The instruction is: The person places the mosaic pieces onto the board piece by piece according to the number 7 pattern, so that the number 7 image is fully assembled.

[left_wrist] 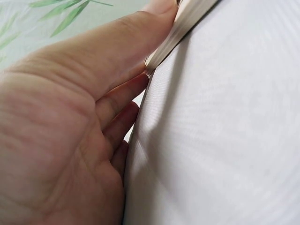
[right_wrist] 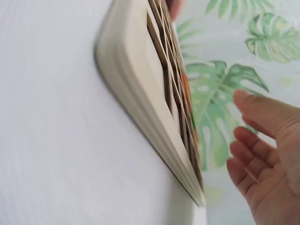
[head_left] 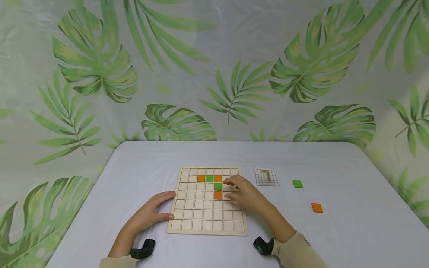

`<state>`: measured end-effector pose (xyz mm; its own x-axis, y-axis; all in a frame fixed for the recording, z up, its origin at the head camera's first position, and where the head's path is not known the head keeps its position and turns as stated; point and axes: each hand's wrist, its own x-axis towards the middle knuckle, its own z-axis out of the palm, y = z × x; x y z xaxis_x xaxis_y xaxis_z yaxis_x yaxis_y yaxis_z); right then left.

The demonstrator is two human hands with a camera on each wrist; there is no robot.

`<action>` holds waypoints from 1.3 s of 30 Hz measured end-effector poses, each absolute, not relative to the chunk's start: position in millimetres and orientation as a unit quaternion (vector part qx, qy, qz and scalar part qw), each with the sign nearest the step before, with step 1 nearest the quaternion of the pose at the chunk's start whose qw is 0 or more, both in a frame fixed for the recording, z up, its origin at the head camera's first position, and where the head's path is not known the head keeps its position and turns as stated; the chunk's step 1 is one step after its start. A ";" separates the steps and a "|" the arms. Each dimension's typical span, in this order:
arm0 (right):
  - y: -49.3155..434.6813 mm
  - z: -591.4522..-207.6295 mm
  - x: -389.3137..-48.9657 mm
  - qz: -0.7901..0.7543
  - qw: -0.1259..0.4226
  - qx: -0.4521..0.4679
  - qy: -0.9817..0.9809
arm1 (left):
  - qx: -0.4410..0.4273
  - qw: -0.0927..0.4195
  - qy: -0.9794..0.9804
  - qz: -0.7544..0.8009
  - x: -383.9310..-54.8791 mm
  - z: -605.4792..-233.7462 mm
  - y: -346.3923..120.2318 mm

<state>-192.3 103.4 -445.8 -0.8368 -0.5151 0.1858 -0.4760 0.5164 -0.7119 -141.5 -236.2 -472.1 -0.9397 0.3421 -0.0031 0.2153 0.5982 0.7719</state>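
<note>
A light wooden grid board (head_left: pixel 207 225) lies flat on the table. Across an upper row sit an orange tile (head_left: pixel 201 178), a green tile (head_left: pixel 209 178) and another orange tile (head_left: pixel 218 178); below the last come a green tile (head_left: pixel 218 186) and an orange tile (head_left: pixel 218 195). My left hand (head_left: pixel 147 213) touches the board's left edge with thumb and fingertips, seen close up in the left wrist view. Above the board's right part hovers my right hand (head_left: pixel 246 192), thumb and fingers apart with nothing between them; the right wrist view shows it clear of the board.
Right of the board lies a small pattern card (head_left: pixel 266 176) printed with a grid and coloured squares. Farther right on the white tablecloth (head_left: pixel 342 238) are a loose green tile (head_left: pixel 297 184) and a loose orange tile (head_left: pixel 317 207). A leaf-print curtain (head_left: pixel 187 85) hangs behind.
</note>
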 end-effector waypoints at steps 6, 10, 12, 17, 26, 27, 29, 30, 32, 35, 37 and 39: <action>138.0 -432.6 -194.8 -0.389 -0.050 -0.270 0.879 | 0.160 0.076 0.891 0.419 -141.6 -471.7 -236.5; 168.2 -430.5 -197.5 -0.391 -0.076 -0.242 0.885 | 0.160 0.075 0.891 0.418 -141.8 -471.8 -236.4; 184.3 -433.4 -199.3 -0.394 -0.083 -0.227 0.887 | 0.159 0.075 0.892 0.417 -141.9 -471.8 -236.4; 222.0 -444.2 -200.5 -0.388 -0.095 -0.177 0.900 | 0.162 0.075 0.891 0.418 -141.9 -472.5 -236.4; 273.4 -457.7 -198.6 -0.368 -0.072 -0.092 0.923 | 0.159 0.075 0.889 0.423 -141.4 -473.1 -237.0; 277.1 -459.3 -198.3 -0.366 -0.066 -0.085 0.924 | 0.159 0.075 0.889 0.423 -141.3 -473.4 -237.1; 284.3 -462.1 -198.1 -0.365 -0.053 -0.075 0.927 | 0.158 0.074 0.888 0.425 -141.0 -473.8 -237.1; 287.6 -463.8 -197.9 -0.364 -0.046 -0.071 0.928 | 0.157 0.074 0.888 0.426 -140.9 -473.8 -237.0; 293.1 -466.5 -197.8 -0.358 -0.033 -0.070 0.931 | 0.155 0.075 0.887 0.429 -140.6 -473.6 -236.8; 299.1 -469.5 -198.2 -0.350 -0.025 -0.080 0.933 | 0.154 0.076 0.886 0.431 -140.3 -472.7 -236.5; 300.8 -470.6 -198.2 -0.344 -0.023 -0.088 0.935 | 0.155 0.076 0.886 0.430 -140.2 -472.2 -236.4; 301.5 -471.3 -198.3 -0.339 -0.026 -0.092 0.936 | 0.156 0.075 0.887 0.427 -140.2 -471.7 -236.5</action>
<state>-198.3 301.5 -471.3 -0.9817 -0.1547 0.1111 -0.1899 0.7532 -0.6298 -140.2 -236.5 -471.7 -0.9400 0.3410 -0.0002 0.2126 0.5863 0.7817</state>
